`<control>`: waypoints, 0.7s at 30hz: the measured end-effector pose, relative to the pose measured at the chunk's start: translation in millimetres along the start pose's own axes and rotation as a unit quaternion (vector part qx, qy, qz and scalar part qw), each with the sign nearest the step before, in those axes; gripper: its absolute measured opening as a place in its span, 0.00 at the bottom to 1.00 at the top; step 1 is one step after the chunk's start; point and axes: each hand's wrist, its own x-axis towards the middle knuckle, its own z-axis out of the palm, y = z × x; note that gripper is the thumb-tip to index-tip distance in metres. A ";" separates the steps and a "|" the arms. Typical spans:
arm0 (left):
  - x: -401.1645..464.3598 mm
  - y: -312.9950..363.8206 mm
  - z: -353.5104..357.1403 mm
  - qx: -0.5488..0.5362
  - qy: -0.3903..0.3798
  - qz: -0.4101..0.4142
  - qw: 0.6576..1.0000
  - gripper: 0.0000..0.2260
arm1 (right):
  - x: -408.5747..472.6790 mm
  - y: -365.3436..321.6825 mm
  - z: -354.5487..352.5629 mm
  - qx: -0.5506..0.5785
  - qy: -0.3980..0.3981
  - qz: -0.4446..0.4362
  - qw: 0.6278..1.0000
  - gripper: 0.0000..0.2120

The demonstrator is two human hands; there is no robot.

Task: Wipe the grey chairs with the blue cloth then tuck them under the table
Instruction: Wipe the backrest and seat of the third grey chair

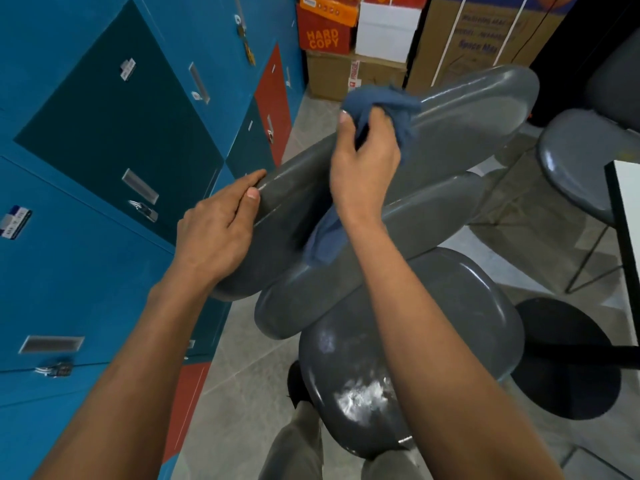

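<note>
At frame centre, the right hand [363, 161] grips the crumpled blue cloth [381, 105] against the glossy, rounded grey chair [467, 123] backrest; the left hand [218, 226] clasps its left end.

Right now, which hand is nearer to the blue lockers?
Left. The left hand holds the chair back at its end beside the blue lockers; the right hand wipes farther along.

Blue lockers [104, 140] left; cardboard boxes [349, 46] stacked behind.
</note>
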 end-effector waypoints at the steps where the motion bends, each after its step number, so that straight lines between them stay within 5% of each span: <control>1: 0.7 1.0 0.1 0.002 0.000 0.001 1.000 0.22 | -3.8 -6.4 6.8 -0.031 -0.029 -0.024 0.999 0.06; 7: -2.3 -0.4 1.1 -0.002 0.012 0.020 1.000 0.22 | -82.8 -2.3 10.5 -0.113 -0.152 -0.063 0.980 0.07; 16: -5.4 -0.4 0.4 -0.023 0.021 0.005 0.999 0.17 | -7.2 20.1 7.8 -0.163 -0.023 -0.022 0.986 0.06; 21: -7.0 -9.4 1.2 -0.149 0.049 -0.011 0.988 0.18 | -93.3 0.7 6.3 -0.086 -0.108 -0.017 0.990 0.03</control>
